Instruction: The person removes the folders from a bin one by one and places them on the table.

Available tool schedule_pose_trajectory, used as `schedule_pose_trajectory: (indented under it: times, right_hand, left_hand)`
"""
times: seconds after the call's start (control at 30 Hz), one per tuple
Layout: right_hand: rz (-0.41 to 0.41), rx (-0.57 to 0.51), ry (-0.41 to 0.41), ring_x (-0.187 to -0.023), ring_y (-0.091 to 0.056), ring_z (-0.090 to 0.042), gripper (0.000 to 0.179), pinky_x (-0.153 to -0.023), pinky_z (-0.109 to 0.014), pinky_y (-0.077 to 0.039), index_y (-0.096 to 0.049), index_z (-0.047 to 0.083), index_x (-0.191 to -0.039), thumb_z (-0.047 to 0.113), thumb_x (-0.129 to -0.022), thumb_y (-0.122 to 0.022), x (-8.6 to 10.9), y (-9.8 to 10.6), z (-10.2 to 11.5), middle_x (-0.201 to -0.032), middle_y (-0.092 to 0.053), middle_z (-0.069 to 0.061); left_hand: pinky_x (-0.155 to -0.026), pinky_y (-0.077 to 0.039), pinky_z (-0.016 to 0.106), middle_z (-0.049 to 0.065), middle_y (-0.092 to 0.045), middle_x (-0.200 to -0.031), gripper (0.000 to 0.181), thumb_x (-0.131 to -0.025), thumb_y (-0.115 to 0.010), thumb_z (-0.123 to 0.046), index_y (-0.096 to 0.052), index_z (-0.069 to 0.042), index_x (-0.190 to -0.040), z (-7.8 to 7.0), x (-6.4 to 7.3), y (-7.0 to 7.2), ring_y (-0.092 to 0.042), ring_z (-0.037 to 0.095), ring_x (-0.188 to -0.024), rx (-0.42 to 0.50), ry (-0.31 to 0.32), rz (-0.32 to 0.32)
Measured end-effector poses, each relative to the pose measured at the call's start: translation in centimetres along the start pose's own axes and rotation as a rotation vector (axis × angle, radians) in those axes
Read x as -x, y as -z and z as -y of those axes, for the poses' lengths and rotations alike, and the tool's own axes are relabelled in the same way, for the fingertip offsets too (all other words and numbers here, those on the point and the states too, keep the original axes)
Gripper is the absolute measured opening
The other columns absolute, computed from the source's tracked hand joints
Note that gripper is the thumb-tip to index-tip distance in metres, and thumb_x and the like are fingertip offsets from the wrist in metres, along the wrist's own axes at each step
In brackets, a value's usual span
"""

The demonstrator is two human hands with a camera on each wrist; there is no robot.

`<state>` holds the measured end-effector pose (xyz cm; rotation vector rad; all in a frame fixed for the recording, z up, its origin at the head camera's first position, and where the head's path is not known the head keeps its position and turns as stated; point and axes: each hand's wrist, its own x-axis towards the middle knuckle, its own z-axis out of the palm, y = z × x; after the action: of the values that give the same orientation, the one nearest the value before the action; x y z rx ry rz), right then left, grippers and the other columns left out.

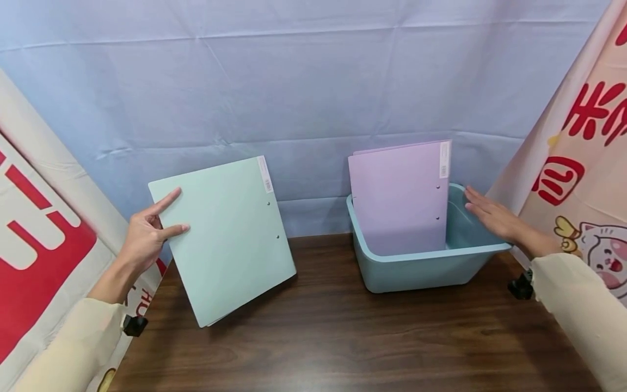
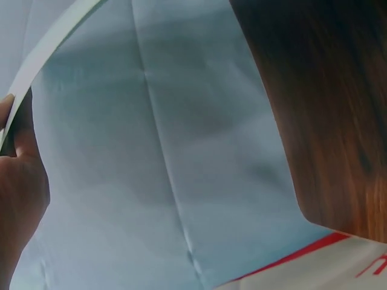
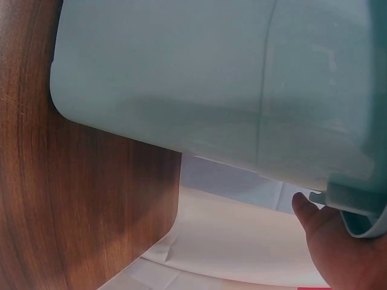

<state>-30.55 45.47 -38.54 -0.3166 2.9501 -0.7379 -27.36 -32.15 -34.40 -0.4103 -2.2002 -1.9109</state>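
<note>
A mint-green folder (image 1: 225,239) is held tilted above the left side of the table, with two rivets and a white label along its right edge. My left hand (image 1: 142,239) grips its left edge, the index finger and thumb lying on the front face. The left wrist view shows the folder's edge (image 2: 51,45) in that hand. A lilac folder (image 1: 399,201) stands upright in a blue-green plastic basin (image 1: 416,272), leaning at the back; another edge shows behind it. My right hand (image 1: 495,218) rests at the basin's right rim, fingers straight, thumb outside below the rim.
The basin stands on a dark wood table (image 1: 333,337) near its back edge. A light blue cloth (image 1: 294,98) hangs behind. Printed cloths flank the table, a red and white one (image 1: 44,245) left and a pink one (image 1: 588,174) right.
</note>
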Motion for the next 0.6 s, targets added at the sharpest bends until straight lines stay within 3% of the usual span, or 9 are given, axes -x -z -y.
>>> schedule_pose_trajectory:
  times: [0.07,0.1,0.17,0.23,0.27,0.4,0.5,0.53,0.6]
  right_hand:
    - [-0.001,-0.001,0.001,-0.156,0.005,-0.058,0.068,-0.118,-0.081,-0.001,0.001,-0.002,-0.166,0.039,-0.117,-0.024,0.0,0.0,0.0,-0.172,0.009,-0.03]
    - [-0.001,-0.002,0.002,-0.156,0.005,-0.058,0.068,-0.118,-0.081,-0.001,0.001,-0.002,-0.166,0.039,-0.117,-0.024,0.0,0.1,0.0,-0.172,0.009,-0.03]
    - [-0.001,-0.003,-0.001,-0.156,0.006,-0.058,0.068,-0.118,-0.081,-0.001,0.001,-0.001,-0.166,0.039,-0.117,-0.024,0.1,0.0,0.0,-0.172,0.009,-0.03]
    - [-0.002,-0.001,0.0,-0.156,0.006,-0.058,0.068,-0.117,-0.081,-0.001,0.002,-0.001,-0.166,0.039,-0.117,-0.024,0.2,-0.1,0.0,-0.171,0.009,-0.03]
    - [-0.002,0.001,-0.001,-0.156,0.005,-0.058,0.068,-0.117,-0.082,-0.001,0.002,-0.001,-0.166,0.039,-0.117,-0.024,0.2,0.0,0.1,-0.171,0.009,-0.03]
    - [-0.005,0.006,-0.001,-0.156,0.005,-0.058,0.068,-0.117,-0.082,-0.001,0.002,-0.001,-0.166,0.038,-0.117,-0.024,0.2,0.0,0.1,-0.171,0.009,-0.03]
    - [-0.002,0.008,-0.004,-0.155,0.005,-0.059,0.069,-0.117,-0.082,-0.001,0.002,-0.001,-0.167,0.039,-0.117,-0.025,0.2,0.0,0.2,-0.171,0.009,-0.03]
    - [-0.001,0.01,-0.006,-0.155,0.005,-0.058,0.069,-0.116,-0.082,-0.001,0.002,0.0,-0.167,0.04,-0.117,-0.025,0.1,0.0,0.2,-0.171,0.009,-0.03]
    - [-0.001,0.011,-0.007,-0.155,0.005,-0.059,0.069,-0.116,-0.083,-0.001,0.002,-0.001,-0.167,0.04,-0.117,-0.025,0.1,0.0,0.1,-0.171,0.009,-0.03]
  left_hand:
    - [-0.051,-0.042,0.012,-0.004,-0.058,-0.151,0.087,-0.085,-0.079,0.016,-0.05,-0.02,-0.159,-0.1,0.0,0.3,-0.043,0.0,-0.054,-0.044,0.015,0.012]
    - [-0.055,-0.044,0.011,-0.004,-0.064,-0.134,0.088,-0.085,-0.08,0.015,-0.05,-0.021,-0.159,-0.1,0.0,0.5,-0.042,0.003,-0.055,-0.081,0.018,0.02]
    - [-0.046,-0.033,0.017,-0.006,-0.051,-0.095,0.088,-0.086,-0.081,0.012,-0.05,-0.024,-0.16,-0.1,0.0,0.9,-0.028,0.008,-0.05,-0.166,0.019,0.03]
    - [-0.05,-0.035,0.018,-0.011,-0.058,-0.104,0.088,-0.085,-0.081,0.011,-0.05,-0.024,-0.159,0.0,0.0,1.3,-0.028,0.012,-0.057,-0.19,0.012,0.055]
    - [-0.05,-0.033,0.022,-0.009,-0.052,-0.097,0.087,-0.086,-0.082,0.01,-0.05,-0.025,-0.159,0.0,0.0,1.5,-0.025,0.015,-0.059,-0.211,0.011,0.062]
    - [-0.049,-0.033,0.023,-0.009,-0.06,-0.106,0.087,-0.086,-0.082,0.009,-0.049,-0.024,-0.16,0.2,0.1,2.1,-0.034,0.008,-0.064,-0.202,0.045,0.082]
    - [-0.043,-0.023,0.034,-0.006,-0.047,-0.086,0.087,-0.087,-0.083,0.006,-0.048,-0.026,-0.161,0.3,0.1,2.8,-0.035,0.006,-0.061,-0.252,0.075,0.086]
    - [-0.043,-0.02,0.036,-0.009,-0.048,-0.089,0.087,-0.088,-0.083,0.004,-0.047,-0.027,-0.161,0.3,0.1,3.0,-0.036,0.004,-0.062,-0.285,0.083,0.089]
    - [-0.043,-0.03,0.028,-0.012,-0.061,-0.111,0.087,-0.089,-0.083,0.001,-0.046,-0.029,-0.162,0.4,0.0,3.5,-0.05,-0.002,-0.077,-0.337,0.101,0.102]
